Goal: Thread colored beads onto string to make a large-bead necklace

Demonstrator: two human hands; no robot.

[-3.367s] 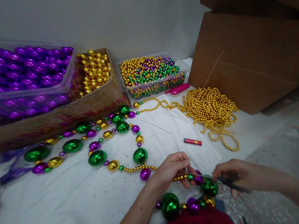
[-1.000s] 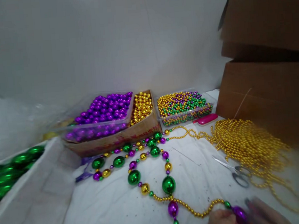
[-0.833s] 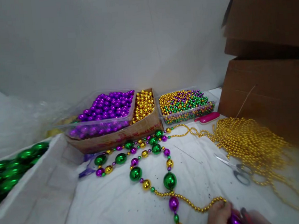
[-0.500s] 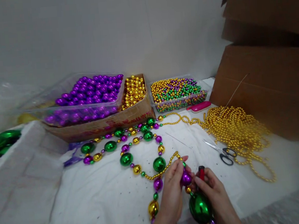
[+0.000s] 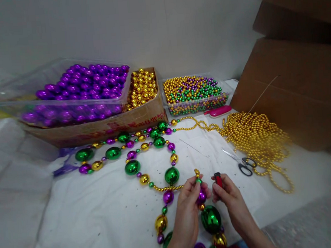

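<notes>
A long necklace of green, purple and gold beads (image 5: 171,175) winds over the white cloth (image 5: 104,222). My left hand (image 5: 188,207) is closed on the strand, pinching it by a purple bead (image 5: 201,196) with a small green bead and gold beads above the fingertips. My right hand (image 5: 229,197) is closed round a red lighter (image 5: 218,180), held upright a few centimetres right of that bead. A big green bead (image 5: 211,219) hangs between my wrists.
Scissors (image 5: 243,164) lie right of my hands, beside a heap of gold bead chain (image 5: 256,135). At the back stand a tub of purple beads (image 5: 78,89), a box of gold beads (image 5: 142,88), a tray of mixed small beads (image 5: 193,92), a pink tool (image 5: 219,111). Cardboard boxes (image 5: 298,85) stand at right.
The scissors left my right hand and now lie on the cloth; the red lighter is off the cloth and in that hand. Both hands hold close together at the strand's end.
</notes>
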